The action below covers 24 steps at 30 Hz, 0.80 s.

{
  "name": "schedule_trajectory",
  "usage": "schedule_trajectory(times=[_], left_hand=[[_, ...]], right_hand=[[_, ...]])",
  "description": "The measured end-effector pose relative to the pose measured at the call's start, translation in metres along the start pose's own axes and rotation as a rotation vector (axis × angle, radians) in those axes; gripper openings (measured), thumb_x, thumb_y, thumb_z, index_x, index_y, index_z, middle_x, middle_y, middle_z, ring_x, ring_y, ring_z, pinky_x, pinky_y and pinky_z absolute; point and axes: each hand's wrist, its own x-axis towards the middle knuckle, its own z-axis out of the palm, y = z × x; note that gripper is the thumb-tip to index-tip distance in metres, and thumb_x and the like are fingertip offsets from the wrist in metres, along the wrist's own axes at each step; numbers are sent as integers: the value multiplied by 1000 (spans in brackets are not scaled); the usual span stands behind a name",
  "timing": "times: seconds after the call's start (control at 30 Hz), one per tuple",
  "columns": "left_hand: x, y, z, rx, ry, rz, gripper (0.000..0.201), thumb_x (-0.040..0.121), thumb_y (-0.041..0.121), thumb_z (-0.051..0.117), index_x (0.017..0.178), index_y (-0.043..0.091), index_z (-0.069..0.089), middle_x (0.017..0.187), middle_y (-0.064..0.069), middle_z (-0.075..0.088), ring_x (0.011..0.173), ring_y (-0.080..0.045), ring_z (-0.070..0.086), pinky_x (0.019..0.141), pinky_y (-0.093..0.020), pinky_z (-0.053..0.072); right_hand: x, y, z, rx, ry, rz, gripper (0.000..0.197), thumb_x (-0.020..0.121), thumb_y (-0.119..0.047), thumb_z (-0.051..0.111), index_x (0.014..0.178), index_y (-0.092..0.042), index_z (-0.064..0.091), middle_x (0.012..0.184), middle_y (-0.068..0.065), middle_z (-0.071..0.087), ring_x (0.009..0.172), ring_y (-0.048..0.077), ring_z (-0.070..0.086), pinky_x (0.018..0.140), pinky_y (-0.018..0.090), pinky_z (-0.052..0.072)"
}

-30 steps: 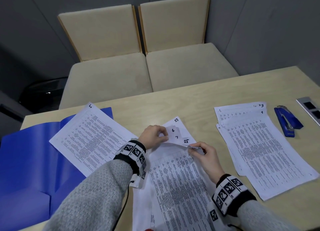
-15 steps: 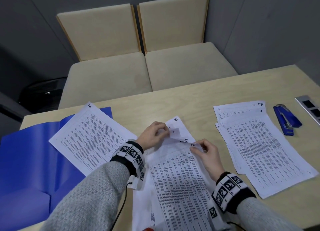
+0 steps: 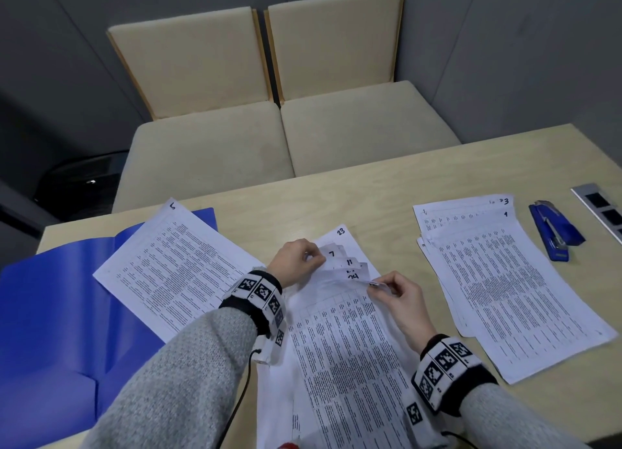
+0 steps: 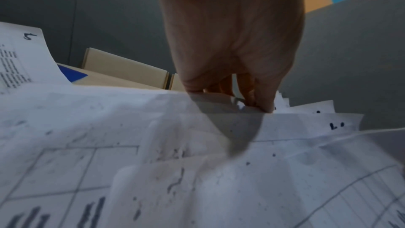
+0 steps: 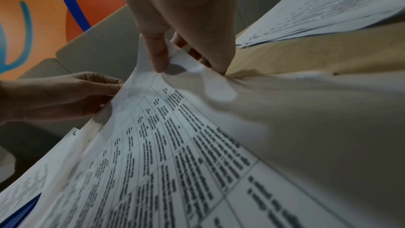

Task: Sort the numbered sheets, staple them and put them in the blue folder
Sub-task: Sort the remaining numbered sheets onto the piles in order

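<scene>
Sheets are pinched at their fanned corners by both hands: left grip, right grip. Left of them, one sheet lies on the open blue folder.

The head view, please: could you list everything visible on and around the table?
fanned sheets: several, white, table centre, both hands on them
sheet marked 5: one, white, lying partly on the folder
right pile: several, white, beside the stapler
blue folder: one, open, table left
stapler: one, blue, far right
table: one, light wood
chairs: two, beige, behind table
left hand: grips the fanned corners
right hand: pinches the top sheet's corner
</scene>
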Motion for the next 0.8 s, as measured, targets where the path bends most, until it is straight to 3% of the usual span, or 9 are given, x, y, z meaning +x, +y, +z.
schedule_trajectory(times=[0.13, 0.23, 0.3, 0.37, 0.43, 0.53, 0.63, 0.7, 0.8], left_hand=[[1, -2, 1, 1, -1, -24, 22, 93, 26, 52, 84, 9, 62, 83, -5, 60, 73, -17, 49, 65, -27, 35], [2, -4, 1, -23, -21, -36, 23, 94, 26, 51, 80, 11, 60, 83, -3, 59, 74, -18, 50, 66, -28, 37], [2, -6, 0, -74, -29, -42, 27, 94, 29, 52, 81, 9, 64, 89, -3, 61, 77, -17, 54, 72, -30, 43], [1, -8, -2, -171, -39, -30, 31, 94, 33, 54, 75, 12, 68, 84, 0, 66, 72, -13, 56, 72, -31, 44], [-1, -10, -2, -221, -63, -19, 29, 89, 35, 61, 68, 17, 69, 86, 2, 69, 75, -13, 60, 72, -32, 46], [-3, -11, -3, -153, -58, -12, 6, 80, 22, 70, 84, 18, 72, 111, -1, 57, 100, -15, 56, 79, -23, 38], [-5, -7, -3, -109, -100, 14, 18, 82, 27, 70, 98, 19, 70, 112, -1, 52, 103, -12, 49, 87, -23, 33], [-7, 1, -4, -77, -148, 15, 30, 86, 40, 64, 95, 13, 72, 106, -2, 57, 98, -14, 52, 84, -27, 39], [-7, 5, -4, -60, -181, -9, 45, 84, 51, 61, 87, 8, 73, 104, -9, 62, 95, -20, 58, 84, -35, 45]], right_hand=[[0, -5, 3, 5, -57, 47, 17, 78, 14, 63, 78, -1, 57, 100, 8, 65, 91, 11, 62, 64, 10, 51], [-1, -6, 5, -65, -85, 33, 17, 77, 14, 65, 76, -1, 57, 92, 12, 66, 84, 19, 63, 67, 16, 52], [-3, -7, 7, -104, -85, 9, 16, 75, 12, 67, 75, -2, 58, 84, 13, 67, 80, 23, 63, 75, 28, 53], [-6, -8, 8, -93, -74, 4, 16, 73, 11, 71, 75, 2, 58, 83, 15, 68, 78, 22, 64, 79, 35, 52], [-8, -8, 11, -61, -71, 5, 19, 71, 7, 74, 78, 9, 56, 86, 20, 68, 78, 20, 64, 78, 32, 53], [-9, -7, 12, -72, -65, -4, 19, 73, 7, 74, 79, 11, 56, 85, 21, 68, 77, 18, 62, 72, 23, 53], [-6, -3, 9, -122, -64, -6, 13, 77, 2, 71, 79, 4, 59, 85, 18, 68, 77, 17, 60, 73, 29, 50], [2, 5, 5, -223, -42, -27, 11, 83, -9, 68, 84, -2, 60, 80, 11, 62, 74, 17, 54, 72, 31, 45], [17, 14, 0, -339, 18, -34, 14, 85, -22, 67, 89, -9, 64, 85, 8, 57, 77, 20, 51, 74, 32, 42]])
